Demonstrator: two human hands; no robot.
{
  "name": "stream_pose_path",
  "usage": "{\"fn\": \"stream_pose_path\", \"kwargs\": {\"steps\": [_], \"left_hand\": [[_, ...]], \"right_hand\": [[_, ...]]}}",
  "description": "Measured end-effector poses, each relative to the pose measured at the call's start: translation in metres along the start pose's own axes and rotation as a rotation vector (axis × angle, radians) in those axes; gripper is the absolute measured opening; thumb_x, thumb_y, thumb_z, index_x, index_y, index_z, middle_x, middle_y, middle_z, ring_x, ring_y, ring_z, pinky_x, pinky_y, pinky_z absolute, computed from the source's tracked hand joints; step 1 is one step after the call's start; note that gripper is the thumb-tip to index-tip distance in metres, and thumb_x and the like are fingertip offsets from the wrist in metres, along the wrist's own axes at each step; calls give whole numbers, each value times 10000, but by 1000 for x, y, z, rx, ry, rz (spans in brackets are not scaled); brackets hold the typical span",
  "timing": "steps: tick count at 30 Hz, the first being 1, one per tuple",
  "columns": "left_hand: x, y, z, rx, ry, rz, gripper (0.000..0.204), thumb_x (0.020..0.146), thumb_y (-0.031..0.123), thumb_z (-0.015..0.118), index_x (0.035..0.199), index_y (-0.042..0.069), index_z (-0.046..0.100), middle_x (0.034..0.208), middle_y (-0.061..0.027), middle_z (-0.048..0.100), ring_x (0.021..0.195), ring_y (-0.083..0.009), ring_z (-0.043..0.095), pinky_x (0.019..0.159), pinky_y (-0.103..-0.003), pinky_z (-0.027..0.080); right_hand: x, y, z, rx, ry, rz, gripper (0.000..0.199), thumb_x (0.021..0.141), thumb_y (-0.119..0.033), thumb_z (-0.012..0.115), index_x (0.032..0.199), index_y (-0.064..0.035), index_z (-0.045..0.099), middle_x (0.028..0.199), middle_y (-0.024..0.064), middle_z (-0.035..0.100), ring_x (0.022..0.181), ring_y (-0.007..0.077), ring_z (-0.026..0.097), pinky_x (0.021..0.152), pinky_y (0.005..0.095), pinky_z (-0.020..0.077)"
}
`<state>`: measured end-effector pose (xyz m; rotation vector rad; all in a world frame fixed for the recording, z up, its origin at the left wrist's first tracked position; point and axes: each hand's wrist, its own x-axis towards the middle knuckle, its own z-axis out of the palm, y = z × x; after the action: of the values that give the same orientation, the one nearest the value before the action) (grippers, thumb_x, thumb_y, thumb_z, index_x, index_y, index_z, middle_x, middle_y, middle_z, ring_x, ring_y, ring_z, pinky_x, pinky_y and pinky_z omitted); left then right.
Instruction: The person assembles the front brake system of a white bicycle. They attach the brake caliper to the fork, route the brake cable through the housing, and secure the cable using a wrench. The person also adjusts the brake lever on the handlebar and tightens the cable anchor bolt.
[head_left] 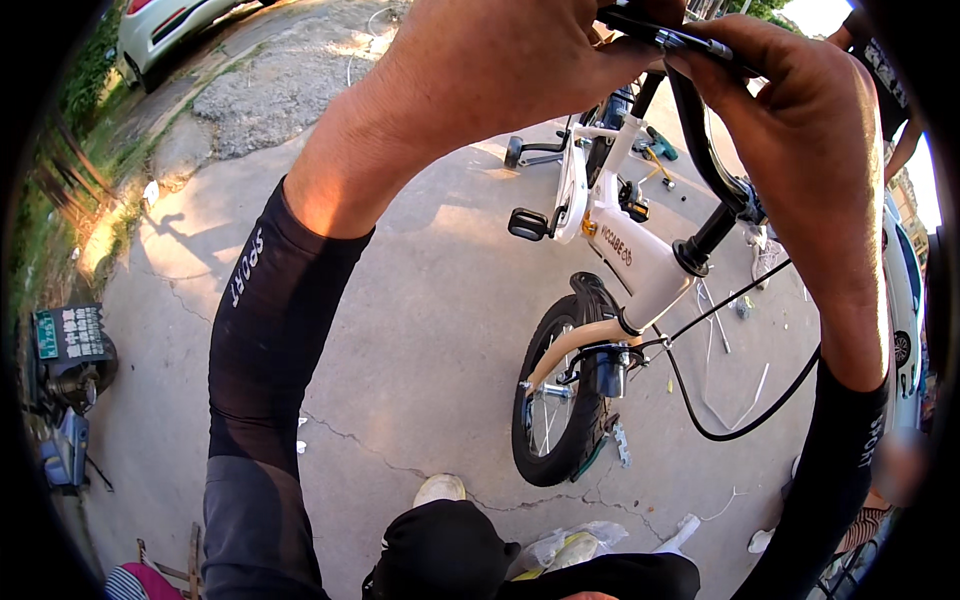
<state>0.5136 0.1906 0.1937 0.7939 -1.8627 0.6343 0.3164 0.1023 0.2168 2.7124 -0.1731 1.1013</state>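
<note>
Both my hands are raised close before me at the top, the fingers pinched together. My left hand (500, 75) and my right hand (815, 140) grip a small black part with a silver barrel (690, 42) between them; its exact kind is hard to make out. It sits at the upper end of the black curved handlebar (688, 120) of a white bicycle (640, 258). The bicycle's tan fork (565, 345) holds the front wheel (530, 435), which stands on the concrete. A black cable (720, 437) loops down beside the fork.
Behind the bicycle lie a green power tool (661, 143) and small parts. White strips (755, 395) are scattered to its right. A plastic bag (575, 545) lies near my dark-clothed legs. A scooter (75, 380) stands at left, a white car (170, 30) far left. People are at the right edge.
</note>
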Motion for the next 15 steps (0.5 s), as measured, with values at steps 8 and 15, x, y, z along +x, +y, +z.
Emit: {"fn": "stream_pose_path", "kwargs": {"steps": [8, 15], "left_hand": [[-6, 2, 1, 84, 75, 23, 174, 734, -28, 753, 875, 25, 666, 711, -100, 681, 596, -184, 683, 539, -278, 517], [-4, 1, -3, 56, 65, 60, 185, 743, -28, 759, 891, 15, 656, 734, -116, 692, 624, -200, 698, 565, -288, 535]], "right_hand": [[-6, -7, 5, -134, 66, -34, 183, 906, -99, 741, 1085, -66, 765, 796, 78, 732, 619, 108, 634, 583, 242, 484], [-10, 3, 3, -112, 37, -80, 256, 938, -127, 715, 1191, -93, 725, 889, 86, 741, 728, 132, 673, 649, 256, 511]]}}
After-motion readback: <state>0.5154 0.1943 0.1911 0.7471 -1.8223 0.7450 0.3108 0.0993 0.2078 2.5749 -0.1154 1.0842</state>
